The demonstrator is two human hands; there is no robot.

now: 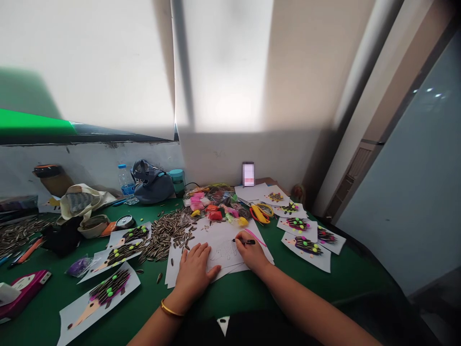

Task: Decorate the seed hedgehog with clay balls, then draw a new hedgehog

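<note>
White paper sheets [230, 270] lie stacked in front of me on a green table. My left hand [195, 269] rests flat on the left part of the top sheet, its fingers stretched out and a gold bangle on the wrist. A dark pen [248, 241] is gripped in my right hand [252, 252], with its tip at the upper edge of a faint line drawing [224, 251]. The drawing shows an animal-like outline with short legs. A pink strip [255, 235] lies on the paper beyond my right hand.
Sunflower seeds [165, 233] are heaped to the left of the paper. Beyond it lie bagged coloured clay [216, 209] and yellow-handled scissors [260, 214]. Hedgehog pictures [306, 246] lie at right, others [108, 288] at left. A phone [248, 174] stands against the wall.
</note>
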